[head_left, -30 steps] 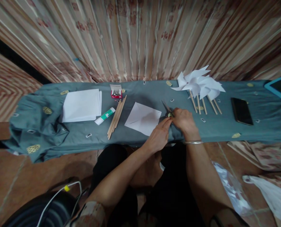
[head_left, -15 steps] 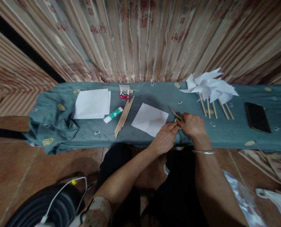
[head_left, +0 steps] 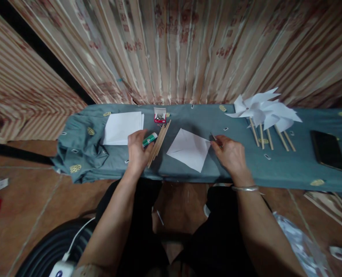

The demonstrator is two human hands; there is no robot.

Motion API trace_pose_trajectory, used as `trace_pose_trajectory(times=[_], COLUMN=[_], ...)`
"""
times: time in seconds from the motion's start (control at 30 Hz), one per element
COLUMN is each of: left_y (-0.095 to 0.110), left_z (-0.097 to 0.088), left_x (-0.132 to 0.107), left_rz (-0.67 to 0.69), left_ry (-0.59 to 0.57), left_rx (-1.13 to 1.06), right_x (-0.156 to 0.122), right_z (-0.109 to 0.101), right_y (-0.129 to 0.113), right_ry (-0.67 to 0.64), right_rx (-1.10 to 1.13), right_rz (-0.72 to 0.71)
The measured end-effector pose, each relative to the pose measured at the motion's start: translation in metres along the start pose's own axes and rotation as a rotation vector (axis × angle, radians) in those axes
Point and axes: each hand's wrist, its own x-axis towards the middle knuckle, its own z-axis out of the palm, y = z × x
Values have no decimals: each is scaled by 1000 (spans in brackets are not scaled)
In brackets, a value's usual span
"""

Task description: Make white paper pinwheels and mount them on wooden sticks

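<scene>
On the cloth-covered counter (head_left: 286,165), my left grip (head_left: 138,150) is curling over the white body of the glue stick (head_left: 150,139), whose green cap is poking out to the right. I cannot tell whether these fingers are fully clamped. The stick's long axis is running from near-left to far-right, roughly parallel to the bundle of wooden sticks (head_left: 160,140) lying just beside it. My right grip (head_left: 231,156) is closing on the scissors (head_left: 214,137), the blade tip pointing far-left towards the folded paper square (head_left: 188,149). That square is lying between my two grips, nearer the right one, with one corner almost touching the blade tip. A stack of white sheets (head_left: 122,127) is resting beyond the left grip.
</scene>
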Motion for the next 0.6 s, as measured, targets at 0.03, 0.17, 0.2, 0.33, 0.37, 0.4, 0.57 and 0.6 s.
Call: trace_pose_trajectory(times=[0.03, 0.17, 0.2, 0.33, 0.37, 0.4, 0.57, 0.6], left_y=[-11, -39, -42, -49, -49, -50, -36, -28], left_z=[-5, -9, -8, -1, -1, -1, -2, 0], left_x=[-1, -7, -8, -10, -10, -10, -11, -12], left_rz=[-28, -77, -66, -49, -60, -76, -244, -284], left_ry=[0, -85, -105, -139, -131, -115, 23, 31], left_rx=[58, 205, 212, 183, 167, 144, -202, -311], right_x=[0, 2, 2, 4, 4, 5, 0, -2], right_z=[3, 11, 13, 16, 16, 15, 13, 14], right_y=[-2, -9, -10, -8, -8, -7, -14, -18], right_ry=[1, 6, 2, -8, -4, 6, 35, 5], right_rx=[33, 127, 136, 170, 187, 211, 488, 606], right_rz=[-21, -75, -79, -89, -89, -87, -39, -27])
